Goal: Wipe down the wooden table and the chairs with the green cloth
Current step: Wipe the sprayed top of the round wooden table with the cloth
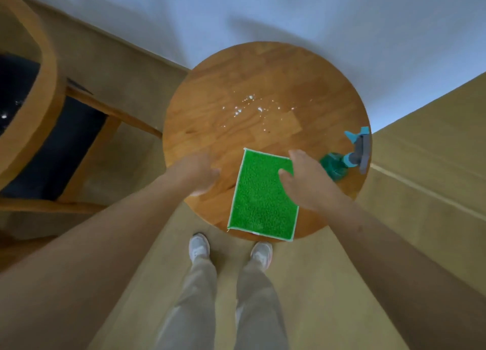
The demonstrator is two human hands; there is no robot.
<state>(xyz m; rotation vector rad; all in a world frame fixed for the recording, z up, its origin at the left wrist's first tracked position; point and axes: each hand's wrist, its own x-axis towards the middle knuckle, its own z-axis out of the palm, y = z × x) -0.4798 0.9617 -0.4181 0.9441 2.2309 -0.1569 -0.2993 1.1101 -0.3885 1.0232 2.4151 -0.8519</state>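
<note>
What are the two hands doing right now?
Left hand: open, holding nothing, over the round wooden table.
Right hand: open, at the right edge of the green cloth, not gripping it.

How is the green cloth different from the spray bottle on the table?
The green cloth lies flat near the front edge; the spray bottle stands up near the right edge. The cloth is bright green and rectangular; the bottle is teal with a blue-grey trigger top. The right hand is over the cloth's edge; nothing touches the bottle. Both sit on the wooden table.
</note>
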